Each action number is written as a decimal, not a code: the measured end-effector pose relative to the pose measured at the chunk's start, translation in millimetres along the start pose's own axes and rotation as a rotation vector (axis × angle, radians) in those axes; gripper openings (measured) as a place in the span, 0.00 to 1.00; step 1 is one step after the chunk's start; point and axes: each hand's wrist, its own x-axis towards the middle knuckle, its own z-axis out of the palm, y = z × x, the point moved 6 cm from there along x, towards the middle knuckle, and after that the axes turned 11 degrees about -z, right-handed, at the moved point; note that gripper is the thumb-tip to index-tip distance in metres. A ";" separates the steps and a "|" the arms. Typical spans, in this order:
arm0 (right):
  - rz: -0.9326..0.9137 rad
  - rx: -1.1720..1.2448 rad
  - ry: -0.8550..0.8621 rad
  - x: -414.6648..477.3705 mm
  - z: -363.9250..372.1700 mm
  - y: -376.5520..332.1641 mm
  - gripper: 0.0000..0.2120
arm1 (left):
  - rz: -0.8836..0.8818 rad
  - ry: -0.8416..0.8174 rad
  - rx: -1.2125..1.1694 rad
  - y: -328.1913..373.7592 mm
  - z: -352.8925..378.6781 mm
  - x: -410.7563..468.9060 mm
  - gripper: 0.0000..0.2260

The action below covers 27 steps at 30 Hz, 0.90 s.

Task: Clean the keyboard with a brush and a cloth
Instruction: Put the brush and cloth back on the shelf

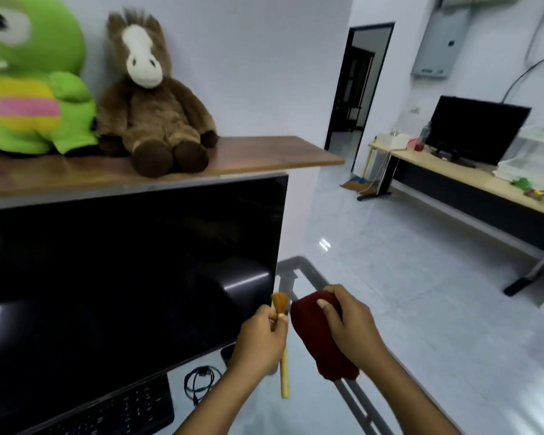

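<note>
Now holding a brush and a cloth beside the big screen

Low in the middle of the frame, the left hand point(261, 337) is pinching a small brush point(280, 303) near its orange bristles, and the pale handle is hanging down below the fist. Just to the right of it, the right hand point(349, 331) is gripping a dark red cloth point(313, 340), with fingers curling round it. The brush and the cloth are almost touching.

The black keyboard point(123, 409) is lying at the bottom left of the frame, on a glass table point(357, 403) with a grey metal edge. A black cable point(200, 379) is lying in a loop just right of the keyboard. A big dark screen point(123, 262) is filling the left side above the keyboard.

A wooden shelf point(264, 152) is sitting over the screen. A green soft toy point(29, 73) and a brown toy horse point(151, 98) are sitting on it, side by side, in the upper left.

The shiny pale floor point(405, 262) is spreading out on the right. An open doorway point(358, 89) is showing in the white wall at the upper middle. A long desk point(471, 186) is standing at the far right with a second dark screen point(478, 127) on it.
</note>
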 end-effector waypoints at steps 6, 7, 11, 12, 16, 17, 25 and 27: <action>-0.229 -0.244 0.154 102.6 -97.9 -38.9 0.08 | 0.203 0.093 -0.060 131.9 -40.4 22.8 0.11; -0.252 -0.285 0.179 120.6 -110.7 -44.5 0.09 | 0.227 0.103 -0.049 152.5 -47.5 26.7 0.11; -0.321 -0.306 0.218 200.1 -149.8 -62.2 0.11 | 0.283 0.145 -0.016 226.3 -78.4 53.9 0.11; -0.323 -0.279 0.222 217.4 -155.3 -64.6 0.11 | 0.283 0.162 -0.004 239.2 -87.8 61.2 0.12; -0.322 -0.187 0.202 292.6 -164.1 -70.2 0.10 | 0.243 0.255 0.068 274.4 -131.8 102.9 0.13; -0.321 -0.185 0.181 308.8 -161.3 -71.4 0.11 | 0.219 0.269 0.087 276.3 -142.9 112.0 0.13; -0.487 -0.172 0.068 412.5 -94.9 -103.1 0.11 | -0.060 0.367 0.184 254.8 -209.5 204.3 0.15; -0.458 -0.065 0.070 430.7 -76.0 -103.6 0.11 | -0.136 0.378 0.206 243.6 -215.7 221.5 0.15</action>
